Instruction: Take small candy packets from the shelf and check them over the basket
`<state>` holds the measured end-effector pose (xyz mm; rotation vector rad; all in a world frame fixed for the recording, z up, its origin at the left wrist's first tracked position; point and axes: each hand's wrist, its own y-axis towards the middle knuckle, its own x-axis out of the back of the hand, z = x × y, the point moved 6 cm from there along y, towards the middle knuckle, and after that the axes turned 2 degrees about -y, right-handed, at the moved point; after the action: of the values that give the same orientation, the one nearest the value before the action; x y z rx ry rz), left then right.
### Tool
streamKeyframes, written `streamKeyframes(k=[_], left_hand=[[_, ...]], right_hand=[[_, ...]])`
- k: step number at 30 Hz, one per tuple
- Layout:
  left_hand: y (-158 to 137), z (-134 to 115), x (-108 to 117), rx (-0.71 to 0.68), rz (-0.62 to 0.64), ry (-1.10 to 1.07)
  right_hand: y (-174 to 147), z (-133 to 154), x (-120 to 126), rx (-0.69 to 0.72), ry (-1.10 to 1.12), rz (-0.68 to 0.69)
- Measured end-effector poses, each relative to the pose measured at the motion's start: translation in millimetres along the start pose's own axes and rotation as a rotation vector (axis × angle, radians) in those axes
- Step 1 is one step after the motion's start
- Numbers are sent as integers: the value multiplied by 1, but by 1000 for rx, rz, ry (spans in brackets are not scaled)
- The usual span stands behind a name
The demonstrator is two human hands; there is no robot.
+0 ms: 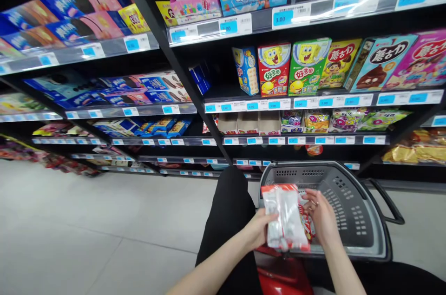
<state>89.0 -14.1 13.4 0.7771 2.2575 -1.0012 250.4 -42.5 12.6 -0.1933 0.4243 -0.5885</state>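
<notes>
My left hand (259, 228) is closed on the left edge of a white and red snack bag (284, 218), its thumb lying across the front. The bag is tilted over the near left part of a grey shopping basket (378, 239). Just right of the bag is my right hand (322, 216), its fingers loosely bent and apart, a ring on one of them. It appears to hold nothing. Below and between the bag and this hand, red printed packets (307, 225) show in part inside the basket; the bag covers the rest.
Shelves ahead carry snack boxes, including a red cartoon box (274, 69) and a green one (309, 66). Blue and pink biscuit boxes (83, 25) fill shelves at left. My dark-trousered knee (230, 211) is beside the basket. Its black handle (392, 206) sticks out right. Pale floor tiles (104, 220) lie left.
</notes>
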Motion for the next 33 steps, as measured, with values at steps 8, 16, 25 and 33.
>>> streamKeyframes(k=[8,16,25,33], left_hand=[[9,-18,12,-258,-147,-234],[-5,-55,3,-279,59,-145],[-7,-57,12,-328,-80,489],[-14,-67,11,-491,-325,798]], right_hand=[[-18,-31,-58,86,-84,280],[-11,5,-24,112,-63,287],[-25,21,-8,24,-368,447],[-20,29,-3,266,-700,239]])
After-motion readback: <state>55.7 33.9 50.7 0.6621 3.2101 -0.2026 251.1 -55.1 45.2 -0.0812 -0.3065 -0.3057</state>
